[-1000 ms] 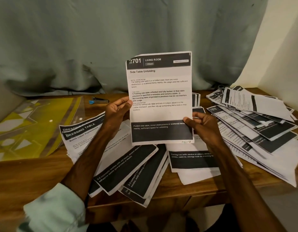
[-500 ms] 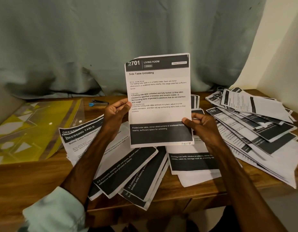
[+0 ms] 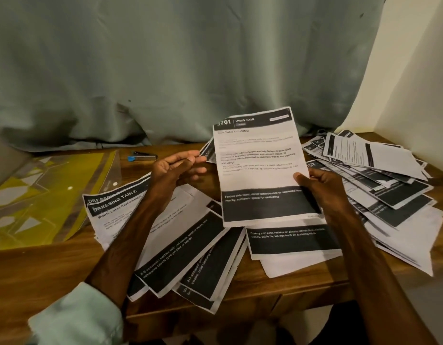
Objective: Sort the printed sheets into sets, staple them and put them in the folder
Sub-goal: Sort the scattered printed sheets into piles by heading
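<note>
The white printed sheet point(image 3: 260, 165), thin flat paper with a black header band reading "LIVING ROOM" and a black footer band beginning "Folded side table", is held up above the brown wooden surface point(image 3: 41, 265) by the right hand point(image 3: 322, 188), whose fingers pinch its right edge with the thumb on the front. The left hand point(image 3: 175, 168) hovers just beside the sheet's left edge, its fingers loosely spread and gripping nothing. Beneath lie fanned sheets point(image 3: 115, 202) headed "DRESSING TABLE", with a yellow translucent plastic folder point(image 3: 53, 190) at the left.
</note>
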Demonstrator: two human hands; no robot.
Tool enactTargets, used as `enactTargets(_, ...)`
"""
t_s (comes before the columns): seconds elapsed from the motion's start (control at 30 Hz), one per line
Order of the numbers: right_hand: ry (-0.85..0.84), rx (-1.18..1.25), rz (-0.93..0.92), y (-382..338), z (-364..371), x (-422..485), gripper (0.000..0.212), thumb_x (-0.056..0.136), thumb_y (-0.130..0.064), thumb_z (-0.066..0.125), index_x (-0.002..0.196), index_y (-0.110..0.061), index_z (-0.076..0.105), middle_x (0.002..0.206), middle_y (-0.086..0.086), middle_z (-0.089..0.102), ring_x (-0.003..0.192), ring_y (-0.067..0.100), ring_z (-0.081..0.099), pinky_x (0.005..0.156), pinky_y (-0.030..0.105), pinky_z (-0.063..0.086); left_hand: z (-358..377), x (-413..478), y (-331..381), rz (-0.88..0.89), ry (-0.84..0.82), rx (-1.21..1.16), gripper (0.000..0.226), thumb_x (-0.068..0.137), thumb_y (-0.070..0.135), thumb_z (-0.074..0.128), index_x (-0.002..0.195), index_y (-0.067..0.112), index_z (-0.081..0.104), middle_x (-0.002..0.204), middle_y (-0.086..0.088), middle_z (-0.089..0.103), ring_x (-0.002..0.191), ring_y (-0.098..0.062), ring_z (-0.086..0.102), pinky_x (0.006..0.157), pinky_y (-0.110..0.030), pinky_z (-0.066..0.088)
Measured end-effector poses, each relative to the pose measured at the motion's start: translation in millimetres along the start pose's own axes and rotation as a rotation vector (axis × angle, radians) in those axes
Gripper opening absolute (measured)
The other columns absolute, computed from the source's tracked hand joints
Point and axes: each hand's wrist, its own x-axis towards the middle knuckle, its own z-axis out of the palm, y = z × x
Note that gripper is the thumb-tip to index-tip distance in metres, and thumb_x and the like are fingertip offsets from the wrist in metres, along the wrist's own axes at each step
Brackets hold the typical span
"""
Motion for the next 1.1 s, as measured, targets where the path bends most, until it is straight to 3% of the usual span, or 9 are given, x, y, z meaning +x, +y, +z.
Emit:
enactTargets(0.23,0.024,-0.284,0.107,16.9,-39.6,-3.7,0.026,0.094,-0.023,0.069,0.119,-0.013,0.070,0.108,0.005,0.073,0.089,0.021,0.070,0.072,0.033,0.056,3.1,-1.4,-1.1,-0.037,-0.035,-0.010,0.025,0.100,0.018,0.061,0.123,0.010,0.067,0.116,-0.007,0.076,0.097,-0.024,0.075,0.080,-0.030,0.061)
enactTargets(0.37,0.078,-0.730,0.040,34.5,-44.4,-6.5,0.038,0.091,-0.025,0.073,0.124,-0.004,0.068,0.126,0.015,0.067,0.108,0.029,0.063,0.091,0.035,0.046,3.5,-1.9,-3.2,-0.037,-0.046,0.012,0.026,0.099,0.019,0.062,0.122,0.009,0.067,0.115,-0.007,0.076,0.096,-0.024,0.075,0.079,-0.030,0.061)
enactTargets(0.57,0.236,-0.817,-0.102,48.2,-30.5,-17.5,0.058,0.073,-0.025,0.090,0.122,-0.009,0.066,0.120,0.013,0.069,0.111,0.032,0.064,0.087,0.041,0.051,4.5,-2.4,-5.8,-0.036,-0.057,0.051,0.027,0.098,0.021,0.063,0.122,0.009,0.068,0.114,-0.006,0.076,0.096,-0.026,0.075,0.079,-0.030,0.061)
enactTargets(0.7,0.302,-0.914,-0.206,41.5,-20.5,-20.0,0.062,0.070,-0.025,0.092,0.123,-0.012,0.065,0.125,0.017,0.063,0.120,0.037,0.053,0.091,0.048,0.050,4.1,-2.1,-6.5,-0.040,-0.059,0.056,0.027,0.098,0.020,0.063,0.121,0.009,0.068,0.113,-0.005,0.077,0.096,-0.025,0.075,0.076,-0.028,0.061)
enactTargets(0.83,0.205,-0.807,-0.296,35.7,-0.1,-24.7,0.048,0.073,-0.022,0.090,0.116,-0.021,0.068,0.122,0.009,0.066,0.114,0.029,0.060,0.090,0.046,0.056,4.7,-1.8,-9.1,-0.042,-0.068,0.070,0.026,0.098,0.020,0.064,0.121,0.009,0.068,0.111,-0.004,0.077,0.095,-0.024,0.075,0.074,-0.026,0.060)
enactTargets(0.9,0.122,-0.747,-0.316,31.1,18.0,-28.2,0.041,0.076,-0.021,0.088,0.113,-0.021,0.070,0.119,0.003,0.068,0.107,0.020,0.062,0.089,0.039,0.057,4.4,-0.9,-10.1,-0.047,-0.076,0.079,0.026,0.097,0.020,0.064,0.120,0.010,0.068,0.110,-0.004,0.077,0.095,-0.024,0.076,0.075,-0.027,0.061)
enactTargets(1.0,-0.005,-0.673,-0.346,21.6,53.9,-35.1,0.031,0.080,-0.022,0.085,0.108,-0.020,0.072,0.114,-0.002,0.070,0.098,0.010,0.062,0.087,0.025,0.052,2.4,1.7,-13.4,-0.042,-0.088,0.118,0.023,0.098,0.020,0.064,0.119,0.012,0.069,0.109,-0.003,0.078,0.093,-0.023,0.076,0.077,-0.029,0.062)
enactTargets(1.1,-0.122,-0.699,-0.429,13.5,90.5,-36.0,0.031,0.083,-0.031,0.082,0.110,-0.020,0.073,0.116,-0.001,0.071,0.098,0.007,0.063,0.090,0.021,0.046,-2.9,6.5,-21.2,0.002,-0.052,0.205,0.021,0.100,0.018,0.062,0.118,0.009,0.069,0.107,-0.003,0.078,0.089,-0.022,0.076,0.076,-0.028,0.062)
